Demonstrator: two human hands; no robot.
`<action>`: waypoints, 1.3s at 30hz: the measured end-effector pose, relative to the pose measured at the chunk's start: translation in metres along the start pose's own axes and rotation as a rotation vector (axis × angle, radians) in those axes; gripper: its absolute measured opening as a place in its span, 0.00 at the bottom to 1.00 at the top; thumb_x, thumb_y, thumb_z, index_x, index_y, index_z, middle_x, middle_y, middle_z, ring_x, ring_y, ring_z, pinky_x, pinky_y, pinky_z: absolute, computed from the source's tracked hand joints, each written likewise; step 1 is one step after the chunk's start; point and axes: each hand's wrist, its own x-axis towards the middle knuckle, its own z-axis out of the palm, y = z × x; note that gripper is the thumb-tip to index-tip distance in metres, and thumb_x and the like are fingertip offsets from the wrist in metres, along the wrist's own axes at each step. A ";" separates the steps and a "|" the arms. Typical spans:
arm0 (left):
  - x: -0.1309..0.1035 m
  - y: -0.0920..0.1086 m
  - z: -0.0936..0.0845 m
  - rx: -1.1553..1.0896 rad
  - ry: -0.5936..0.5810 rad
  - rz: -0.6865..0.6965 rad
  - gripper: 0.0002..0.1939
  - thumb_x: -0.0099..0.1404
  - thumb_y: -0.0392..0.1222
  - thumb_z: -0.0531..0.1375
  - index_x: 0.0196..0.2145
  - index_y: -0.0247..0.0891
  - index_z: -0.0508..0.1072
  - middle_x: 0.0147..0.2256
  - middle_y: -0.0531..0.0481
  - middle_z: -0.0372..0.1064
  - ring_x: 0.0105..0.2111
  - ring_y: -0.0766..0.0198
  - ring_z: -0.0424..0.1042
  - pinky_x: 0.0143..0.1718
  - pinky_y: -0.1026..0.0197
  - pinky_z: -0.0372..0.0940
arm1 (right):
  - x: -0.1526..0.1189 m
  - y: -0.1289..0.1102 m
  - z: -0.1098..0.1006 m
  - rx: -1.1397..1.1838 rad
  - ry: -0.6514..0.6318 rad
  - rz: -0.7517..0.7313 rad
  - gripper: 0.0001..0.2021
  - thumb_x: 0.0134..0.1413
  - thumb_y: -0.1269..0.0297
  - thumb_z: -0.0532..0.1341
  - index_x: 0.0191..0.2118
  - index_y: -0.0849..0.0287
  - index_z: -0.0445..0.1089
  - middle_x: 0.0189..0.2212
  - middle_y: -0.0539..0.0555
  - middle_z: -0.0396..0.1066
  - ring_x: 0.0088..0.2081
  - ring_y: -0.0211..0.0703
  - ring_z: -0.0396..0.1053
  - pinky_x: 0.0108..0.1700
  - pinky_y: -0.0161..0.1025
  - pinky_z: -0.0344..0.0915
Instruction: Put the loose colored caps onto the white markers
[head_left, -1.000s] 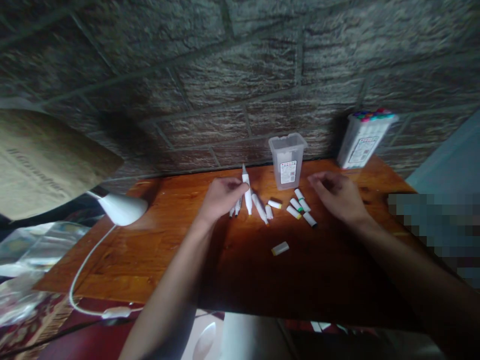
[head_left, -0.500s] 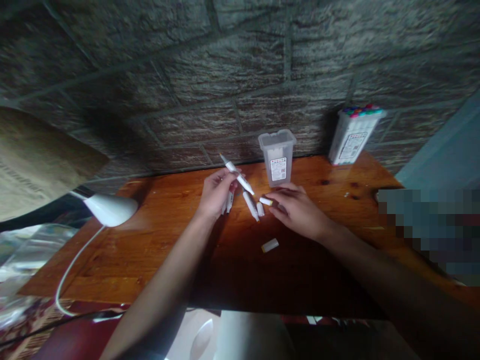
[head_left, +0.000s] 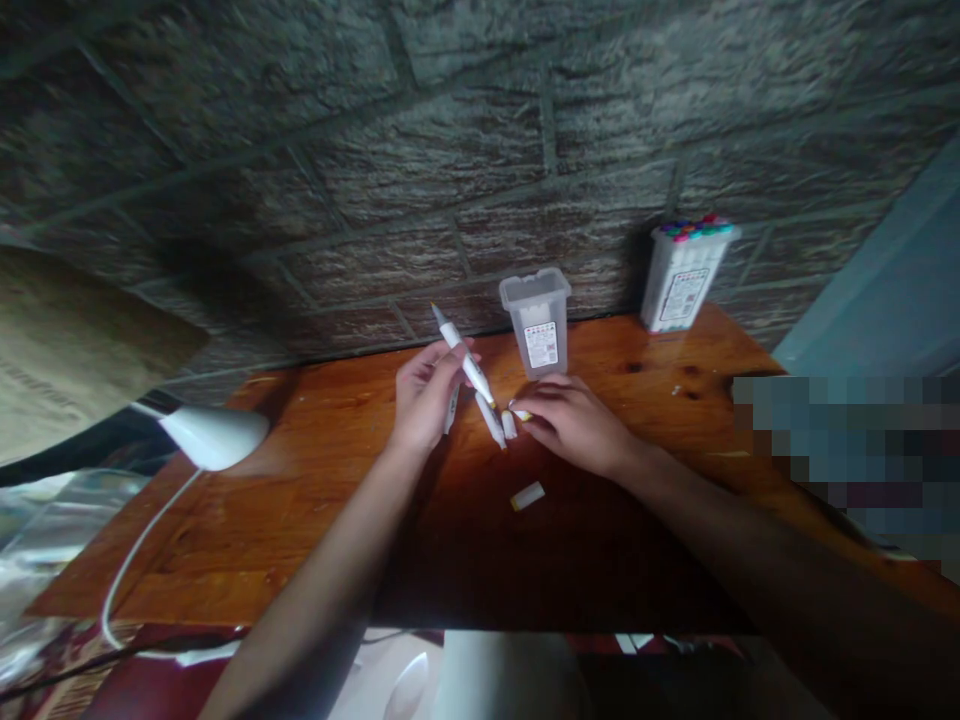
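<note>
Wooden table (head_left: 637, 520) pushed against a brick wall (head_left: 480, 150), white lamp (head_left: 214, 437) off left. A full marker box (head_left: 682, 272) and an empty clear tub (head_left: 536, 320) sit at the back. Left hand (head_left: 427, 400) pinches an uncapped marker (head_left: 463, 355) tilted above the table; right hand (head_left: 574, 420) nips a small cap (head_left: 520, 412) close by. Loose markers (head_left: 491, 420) lie between them, a stray cap (head_left: 527, 496) nearer.

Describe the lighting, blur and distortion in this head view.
Head view: dim overall, with a warm sheen on the table and deep shadow along its near edge; the brick wall bows from wide-angle distortion; the left hand and its marker look soft; a pixelated block covers the right side.
</note>
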 end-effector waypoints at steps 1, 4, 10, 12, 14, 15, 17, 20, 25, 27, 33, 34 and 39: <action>0.000 -0.001 0.000 0.004 -0.007 0.004 0.13 0.53 0.45 0.71 0.34 0.36 0.80 0.30 0.48 0.77 0.25 0.69 0.72 0.28 0.66 0.67 | 0.001 0.000 0.001 0.003 -0.012 -0.001 0.08 0.61 0.71 0.61 0.43 0.58 0.77 0.42 0.58 0.79 0.49 0.52 0.70 0.54 0.50 0.64; -0.001 -0.001 0.001 0.014 -0.025 0.007 0.13 0.53 0.45 0.71 0.35 0.36 0.80 0.31 0.48 0.78 0.26 0.68 0.73 0.30 0.65 0.69 | 0.002 0.004 0.001 0.049 0.020 0.048 0.09 0.61 0.74 0.60 0.41 0.58 0.77 0.41 0.58 0.79 0.49 0.51 0.72 0.54 0.49 0.65; -0.001 0.001 0.003 -0.018 -0.015 -0.024 0.14 0.52 0.43 0.72 0.36 0.35 0.80 0.33 0.46 0.79 0.30 0.66 0.77 0.31 0.66 0.70 | -0.005 0.013 -0.019 0.372 0.267 0.227 0.08 0.59 0.70 0.61 0.42 0.55 0.75 0.42 0.53 0.79 0.43 0.45 0.76 0.49 0.45 0.70; -0.001 0.000 0.003 -0.053 -0.001 -0.058 0.14 0.53 0.43 0.72 0.36 0.35 0.80 0.33 0.46 0.80 0.30 0.66 0.77 0.32 0.67 0.71 | -0.005 0.014 -0.024 0.554 0.338 0.283 0.07 0.58 0.66 0.63 0.42 0.55 0.75 0.42 0.53 0.79 0.43 0.44 0.77 0.47 0.44 0.72; 0.000 -0.001 0.003 -0.093 0.009 -0.083 0.13 0.53 0.43 0.72 0.36 0.34 0.80 0.33 0.46 0.80 0.30 0.68 0.77 0.32 0.68 0.71 | -0.004 0.013 -0.026 0.690 0.356 0.308 0.07 0.56 0.63 0.64 0.41 0.55 0.75 0.41 0.53 0.79 0.43 0.44 0.77 0.46 0.43 0.72; 0.000 -0.002 0.002 -0.111 0.011 -0.092 0.13 0.53 0.42 0.71 0.36 0.34 0.80 0.33 0.46 0.80 0.29 0.69 0.77 0.32 0.68 0.71 | -0.003 0.013 -0.026 0.729 0.345 0.311 0.08 0.56 0.62 0.65 0.41 0.56 0.75 0.41 0.53 0.79 0.43 0.44 0.77 0.46 0.43 0.73; 0.001 -0.002 0.002 -0.135 0.016 -0.105 0.13 0.53 0.42 0.71 0.36 0.34 0.80 0.34 0.46 0.80 0.29 0.69 0.77 0.32 0.69 0.71 | -0.002 0.010 -0.025 0.763 0.316 0.318 0.08 0.55 0.61 0.66 0.40 0.56 0.75 0.41 0.54 0.79 0.43 0.44 0.77 0.47 0.43 0.72; 0.001 -0.002 0.002 -0.157 0.028 -0.120 0.12 0.54 0.41 0.71 0.36 0.34 0.80 0.34 0.46 0.80 0.30 0.69 0.77 0.33 0.69 0.71 | -0.003 0.006 -0.023 0.774 0.278 0.331 0.08 0.55 0.60 0.65 0.40 0.55 0.75 0.41 0.54 0.79 0.42 0.43 0.77 0.45 0.43 0.73; 0.000 -0.003 0.003 -0.166 0.039 -0.135 0.11 0.55 0.40 0.70 0.36 0.34 0.80 0.34 0.47 0.80 0.31 0.68 0.78 0.34 0.68 0.71 | -0.005 0.003 -0.022 0.790 0.260 0.333 0.08 0.55 0.60 0.65 0.40 0.55 0.75 0.41 0.54 0.79 0.42 0.42 0.76 0.45 0.41 0.73; -0.001 -0.004 0.003 -0.167 0.028 -0.137 0.11 0.56 0.41 0.70 0.36 0.34 0.79 0.34 0.47 0.80 0.33 0.66 0.79 0.36 0.67 0.72 | -0.005 0.003 -0.022 0.797 0.259 0.327 0.08 0.55 0.60 0.66 0.41 0.55 0.76 0.40 0.53 0.79 0.42 0.42 0.76 0.45 0.41 0.72; 0.000 -0.003 0.003 -0.182 0.021 -0.141 0.10 0.57 0.41 0.69 0.36 0.35 0.78 0.34 0.47 0.80 0.36 0.63 0.80 0.44 0.62 0.73 | -0.005 0.002 -0.023 0.795 0.265 0.327 0.08 0.56 0.60 0.65 0.40 0.56 0.75 0.40 0.54 0.78 0.43 0.43 0.76 0.46 0.43 0.72; 0.000 -0.003 0.003 -0.183 0.022 -0.141 0.10 0.57 0.41 0.69 0.36 0.35 0.78 0.34 0.47 0.80 0.37 0.63 0.80 0.45 0.61 0.73 | -0.005 0.001 -0.024 0.793 0.266 0.327 0.08 0.56 0.60 0.66 0.40 0.56 0.75 0.40 0.54 0.78 0.43 0.43 0.76 0.46 0.43 0.72; -0.004 -0.005 0.006 -0.153 -0.042 -0.157 0.13 0.56 0.43 0.71 0.37 0.35 0.77 0.37 0.46 0.80 0.39 0.62 0.80 0.49 0.59 0.72 | -0.005 -0.004 -0.024 0.803 0.246 0.292 0.07 0.57 0.61 0.65 0.39 0.55 0.75 0.39 0.53 0.78 0.40 0.41 0.76 0.46 0.42 0.72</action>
